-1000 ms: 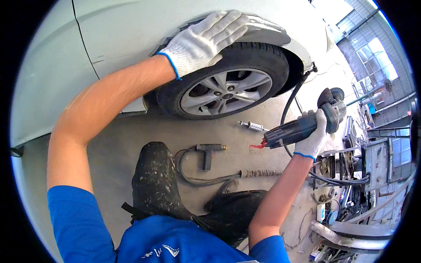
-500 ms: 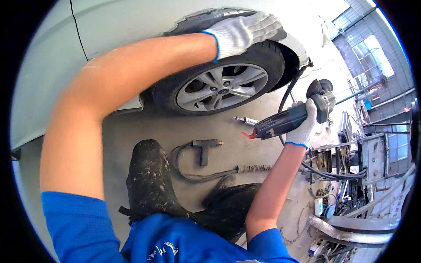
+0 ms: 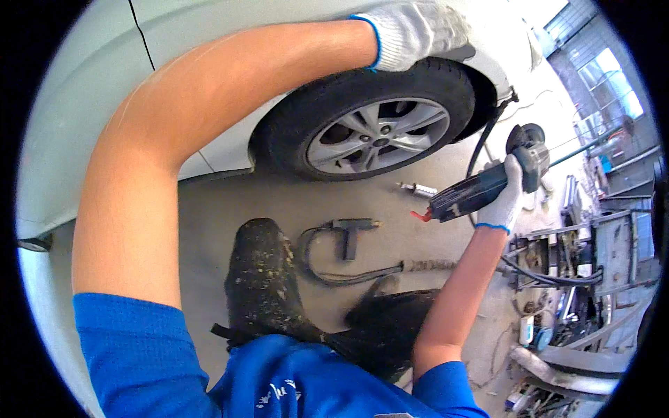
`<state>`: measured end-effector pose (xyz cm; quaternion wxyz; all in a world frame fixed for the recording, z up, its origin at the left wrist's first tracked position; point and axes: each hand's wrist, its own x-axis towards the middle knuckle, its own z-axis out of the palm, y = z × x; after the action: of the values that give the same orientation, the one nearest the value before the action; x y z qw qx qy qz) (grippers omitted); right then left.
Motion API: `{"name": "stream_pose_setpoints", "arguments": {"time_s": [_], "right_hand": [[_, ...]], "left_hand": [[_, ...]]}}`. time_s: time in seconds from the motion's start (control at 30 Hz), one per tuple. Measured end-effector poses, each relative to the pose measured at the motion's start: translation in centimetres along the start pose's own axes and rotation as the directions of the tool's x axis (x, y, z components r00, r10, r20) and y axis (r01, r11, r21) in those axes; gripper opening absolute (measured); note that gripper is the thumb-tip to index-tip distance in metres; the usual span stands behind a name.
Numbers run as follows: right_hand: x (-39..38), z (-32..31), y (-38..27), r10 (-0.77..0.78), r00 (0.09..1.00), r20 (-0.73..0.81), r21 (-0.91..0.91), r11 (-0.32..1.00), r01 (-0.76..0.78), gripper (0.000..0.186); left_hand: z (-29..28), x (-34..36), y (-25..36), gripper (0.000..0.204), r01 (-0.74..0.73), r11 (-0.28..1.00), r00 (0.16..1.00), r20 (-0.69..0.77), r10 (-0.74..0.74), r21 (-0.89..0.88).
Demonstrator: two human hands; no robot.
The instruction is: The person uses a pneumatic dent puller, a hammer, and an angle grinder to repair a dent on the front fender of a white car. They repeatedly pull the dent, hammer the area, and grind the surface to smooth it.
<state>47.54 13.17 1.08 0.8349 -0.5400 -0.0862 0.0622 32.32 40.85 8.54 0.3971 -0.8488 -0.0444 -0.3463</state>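
Gripping grinder (image 3: 468, 196) in right hand (image 3: 511, 194), long axis toward two o'clock; holding unclenched left hand (image 3: 424, 35) over wheel arch (image 3: 461, 53), toward grinder's eleven o'clock

Floor (image 3: 198, 240): grey, tools down!
Gun-shaped tool (image 3: 346, 245): black, lying here, cable (image 3: 362, 277) looping away.
Silver tool (image 3: 422, 190): lying farther right.

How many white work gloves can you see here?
2: one glove on the left hand, above the car wheel; another glove on the right hand, gripping a power tool. The clutter at right could hide more.
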Motion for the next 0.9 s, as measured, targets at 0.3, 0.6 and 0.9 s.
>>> {"name": "stream_pose_setpoints", "arguments": {"time_s": [0.3,0.6,0.9], "right_hand": [[1.0,-1.8,-0.5,0.014,0.998,-0.056,-0.094,0.995,-0.019,0.037],[1.0,-1.4,-0.3,0.020,0.998,-0.054,-0.025,0.999,-0.021,0.041],[0.7,-0.6,-0.1,-0.004,1.000,0.015,0.004,1.000,0.004,0.037]], "left_hand": [[-2.3,-8.1,-4.1,0.091,-0.060,0.985,0.997,0.035,0.067,-0.164],[-2.8,-11.3,-4.7,0.100,-0.033,0.980,0.992,0.116,0.057,-0.195],[-3.0,-6.5,-3.2,0.099,-0.121,0.977,0.990,0.048,0.131,-0.174]]}}
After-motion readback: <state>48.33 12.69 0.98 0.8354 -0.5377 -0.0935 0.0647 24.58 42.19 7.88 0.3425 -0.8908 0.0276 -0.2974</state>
